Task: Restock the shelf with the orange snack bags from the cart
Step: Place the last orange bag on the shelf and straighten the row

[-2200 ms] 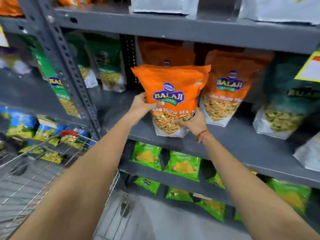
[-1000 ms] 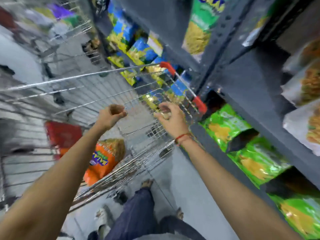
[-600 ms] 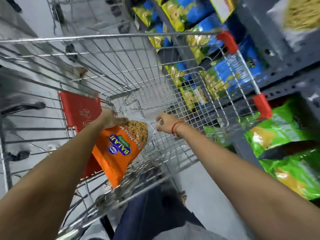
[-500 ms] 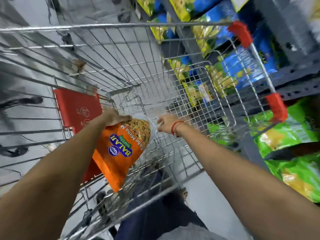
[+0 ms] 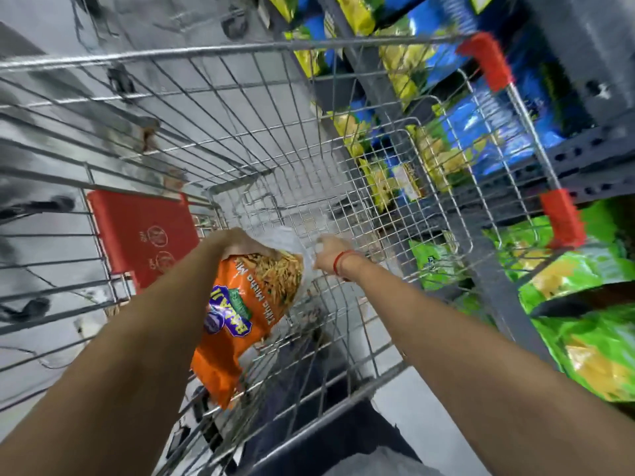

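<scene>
One orange Balaji snack bag (image 5: 240,310) lies inside the wire cart (image 5: 261,108), near its back wall, printed side up and upside down to me. My left hand (image 5: 237,240) grips the bag's far, white end from the left. My right hand (image 5: 326,250), with a red thread at the wrist, holds the same white end from the right. Both arms reach down into the basket. The shelf with the orange bags is out of view.
The cart's red child-seat flap (image 5: 144,238) stands left of the bag. Red corner bumpers (image 5: 488,60) mark the cart's right rim. Shelving (image 5: 584,159) on the right holds blue-and-yellow bags (image 5: 481,132) and green bags (image 5: 584,280). Grey floor lies beyond the cart.
I turned from the shelf down to the cart. Both hands left the shelved bag, reached into the basket and closed on the orange bag there; its far end has lifted slightly.
</scene>
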Demonstrator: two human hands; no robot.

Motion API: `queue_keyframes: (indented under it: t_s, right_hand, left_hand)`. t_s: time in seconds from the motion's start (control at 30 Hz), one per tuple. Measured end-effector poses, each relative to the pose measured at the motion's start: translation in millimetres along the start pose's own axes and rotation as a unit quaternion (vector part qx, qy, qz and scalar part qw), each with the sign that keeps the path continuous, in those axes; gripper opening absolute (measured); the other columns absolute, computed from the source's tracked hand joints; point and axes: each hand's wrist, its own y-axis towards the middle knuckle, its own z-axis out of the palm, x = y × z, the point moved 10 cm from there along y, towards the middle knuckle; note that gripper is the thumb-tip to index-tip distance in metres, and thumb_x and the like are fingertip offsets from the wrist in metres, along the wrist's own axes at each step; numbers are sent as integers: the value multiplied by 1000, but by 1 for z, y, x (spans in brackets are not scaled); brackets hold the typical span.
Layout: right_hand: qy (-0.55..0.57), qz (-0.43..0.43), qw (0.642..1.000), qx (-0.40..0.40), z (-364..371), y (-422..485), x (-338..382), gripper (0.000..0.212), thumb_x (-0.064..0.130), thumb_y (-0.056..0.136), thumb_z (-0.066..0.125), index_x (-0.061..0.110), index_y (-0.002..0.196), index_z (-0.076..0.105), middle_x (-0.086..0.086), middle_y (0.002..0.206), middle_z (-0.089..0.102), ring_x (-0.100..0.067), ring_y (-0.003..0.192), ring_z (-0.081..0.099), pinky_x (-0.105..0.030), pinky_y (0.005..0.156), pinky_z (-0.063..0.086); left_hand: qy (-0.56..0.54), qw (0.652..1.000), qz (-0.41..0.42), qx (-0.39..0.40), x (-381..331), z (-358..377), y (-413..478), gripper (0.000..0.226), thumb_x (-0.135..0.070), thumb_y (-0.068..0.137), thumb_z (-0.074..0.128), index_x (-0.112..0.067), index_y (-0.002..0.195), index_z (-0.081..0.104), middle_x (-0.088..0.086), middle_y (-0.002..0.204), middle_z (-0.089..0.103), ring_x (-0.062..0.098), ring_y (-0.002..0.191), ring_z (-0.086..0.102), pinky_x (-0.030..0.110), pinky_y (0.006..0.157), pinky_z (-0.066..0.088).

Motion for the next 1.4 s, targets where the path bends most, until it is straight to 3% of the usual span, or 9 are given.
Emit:
queue_keyframes:
  t_s: [0.1,0.23,0.37,0.63,0.83,1.0,1.13,1.27,1.4]
  right_hand:
    - [-73,-78,991,-79,-50,-19,9,86,15,75,75,14,144,24,-18,148,29,-35,131,38,-44,102,42]
    - [-150,-153,977,-24,-80,-49,9,110,27,68,81,16,148,7,-7,158,9,-28,144,14,-43,118,20]
    - [-205,-193,959,-33,-105,-81,17,116,36,52,89,17,144,23,-9,148,34,-27,132,39,-40,110,35]
    - [-101,-247,905,-331,-192,-225,-14,63,32,50,86,9,101,58,-14,105,60,-27,97,56,-27,69,37]
    - [57,-255,860,-439,-221,-312,-69,58,41,49,83,8,92,64,-11,89,65,-26,86,60,-32,64,38]
    - [256,-260,800,-476,-211,-369,-146,42,27,49,90,19,79,61,5,76,64,-6,62,54,-12,53,41]
    - [406,-280,748,-444,-188,-387,-202,35,8,57,87,18,81,64,-1,89,69,-14,87,58,-24,73,50]
    - [467,-273,725,-426,-168,-403,-255,42,2,63,82,2,100,63,-19,111,67,-30,101,64,-47,90,52]
    - [446,-239,741,-441,-154,-435,-321,62,18,58,88,23,111,57,11,110,65,-7,102,62,-22,87,54]
  left_hand:
    - [30,999,29,32,-27,0,-19,63,-33,76,73,-7,128,50,16,136,53,32,121,52,34,100,43]
    - [112,982,152,2,-108,-11,-66,90,-47,57,82,-16,132,44,11,135,49,28,119,49,31,97,43]
    - [179,951,248,-53,-175,-21,-110,79,-41,46,89,-20,116,56,4,112,64,18,93,56,25,75,41]
    - [277,839,390,-259,-276,-25,-263,72,-39,51,83,-13,113,58,13,104,70,31,92,63,34,75,48]
    - [-130,618,537,-559,-231,-52,-395,43,-38,71,75,-15,101,57,3,97,58,16,92,53,29,85,40]
    - [-514,654,437,-341,-213,22,-355,54,-41,72,73,-19,110,41,7,109,51,14,91,53,29,87,45]
    - [-452,723,522,-9,-305,99,-360,71,-49,61,77,-17,120,52,5,119,66,23,112,61,49,98,47]
    - [-367,754,545,8,-348,134,-378,63,-45,47,86,-21,100,64,-7,93,76,14,89,71,34,79,58]
    - [-280,761,584,28,-392,184,-401,52,-41,48,86,-29,95,68,-9,95,75,15,93,70,29,78,58]
